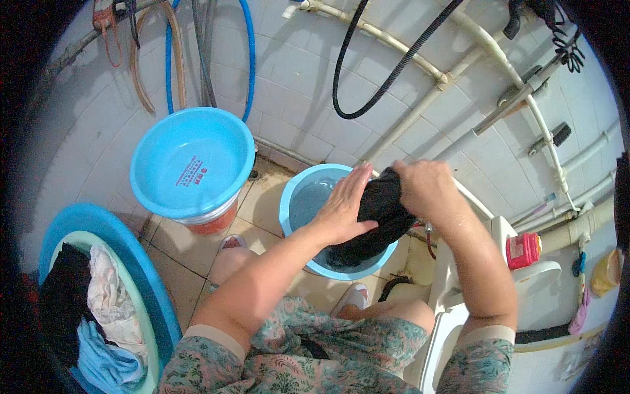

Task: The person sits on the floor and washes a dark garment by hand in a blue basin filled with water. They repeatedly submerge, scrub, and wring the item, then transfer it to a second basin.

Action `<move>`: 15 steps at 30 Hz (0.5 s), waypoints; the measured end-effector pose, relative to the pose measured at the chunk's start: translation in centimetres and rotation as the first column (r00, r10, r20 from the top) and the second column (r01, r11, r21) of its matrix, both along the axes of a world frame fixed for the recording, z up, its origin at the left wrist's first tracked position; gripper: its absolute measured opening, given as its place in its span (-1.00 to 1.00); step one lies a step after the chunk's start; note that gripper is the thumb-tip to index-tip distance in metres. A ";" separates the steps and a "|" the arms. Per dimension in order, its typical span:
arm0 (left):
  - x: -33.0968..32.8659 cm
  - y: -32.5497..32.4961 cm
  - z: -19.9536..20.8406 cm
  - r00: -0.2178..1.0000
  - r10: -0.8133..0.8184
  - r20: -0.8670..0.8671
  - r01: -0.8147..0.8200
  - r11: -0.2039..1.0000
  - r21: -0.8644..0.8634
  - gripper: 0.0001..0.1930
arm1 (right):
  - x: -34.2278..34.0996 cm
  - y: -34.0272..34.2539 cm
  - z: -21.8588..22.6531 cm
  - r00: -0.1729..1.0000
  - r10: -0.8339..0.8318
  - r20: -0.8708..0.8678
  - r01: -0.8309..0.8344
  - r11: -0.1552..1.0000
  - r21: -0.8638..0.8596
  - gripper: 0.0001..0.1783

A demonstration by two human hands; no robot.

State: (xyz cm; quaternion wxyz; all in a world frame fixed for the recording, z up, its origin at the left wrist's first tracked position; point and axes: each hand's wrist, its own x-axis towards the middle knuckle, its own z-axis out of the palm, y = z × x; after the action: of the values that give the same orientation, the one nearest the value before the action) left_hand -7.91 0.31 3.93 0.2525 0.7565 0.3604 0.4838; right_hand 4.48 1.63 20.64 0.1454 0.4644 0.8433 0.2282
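A wet-looking black cloth (379,209) hangs over a light blue basin (285,209), its lower end dipping into the water inside. The upper end of the cloth is gripped in my right hand (423,190), whose fingers curl round it. On the cloth's left side my left hand (344,209) lies with straight fingers and the thumb apart, palm toward the fabric. Whether that palm presses on the cloth is hard to tell. Part of the basin's far right side is hidden behind the cloth and my right hand.
Left of the basin, a blue tub (190,164) sits on a bucket (220,220). Clothes fill a pale green basin (141,315) inside a larger blue one (161,295) at lower left. A white fixture (453,315) stands on my right, holding a red container (523,251). A black hose (387,92) hangs above.
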 end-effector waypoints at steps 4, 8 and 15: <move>0.5 1.3 -0.8 0.997 -0.035 -0.069 -0.001 0.886 -0.464 -0.28 | 0.3 0.6 -4.1 0.980 0.036 -0.194 -0.062 0.990 -0.129 -0.54; -0.5 2.3 -3.7 0.977 0.162 0.137 -0.077 0.871 -0.485 -0.51 | 2.5 2.0 -8.0 0.650 -0.131 -0.748 -0.190 0.925 -0.328 -0.16; 0.1 2.7 -4.6 0.882 0.089 0.463 0.189 0.833 -0.520 -0.57 | 5.5 0.6 -19.5 0.032 -0.452 -0.891 -0.135 0.882 -0.452 -0.14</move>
State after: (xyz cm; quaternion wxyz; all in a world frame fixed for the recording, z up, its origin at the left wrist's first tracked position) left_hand -7.78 2.96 -0.65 0.5515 0.5209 0.3916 0.5207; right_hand 9.99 2.20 1.12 -0.3529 0.5413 0.6733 -0.3593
